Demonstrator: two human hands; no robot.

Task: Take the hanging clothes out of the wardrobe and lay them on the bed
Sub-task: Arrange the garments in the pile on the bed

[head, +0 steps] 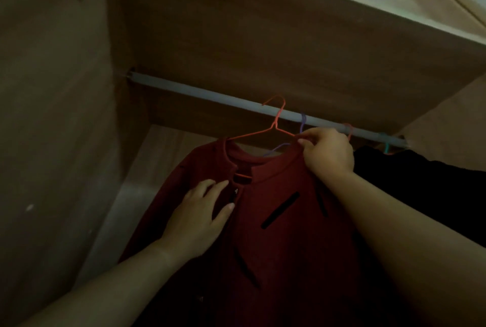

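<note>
A dark red top [278, 221] with black slit details hangs on a red wire hanger [274, 124], whose hook sits just above the grey wardrobe rail [210, 96]. My right hand [327, 152] pinches the hanger's right shoulder together with the collar. My left hand [200, 212] lies flat on the garment's chest below the neckline, fingers straight. Behind the red top a purple hanger [302, 123] hooks the rail. A black garment [426, 190] hangs at the right on further hangers. The bed is out of view.
The wardrobe's brown left wall [52, 129] and back panel [263, 37] enclose the space. A pale shelf edge [368, 6] runs across the top right. A light floor panel [136, 187] shows below left. The left stretch of rail carries no hangers.
</note>
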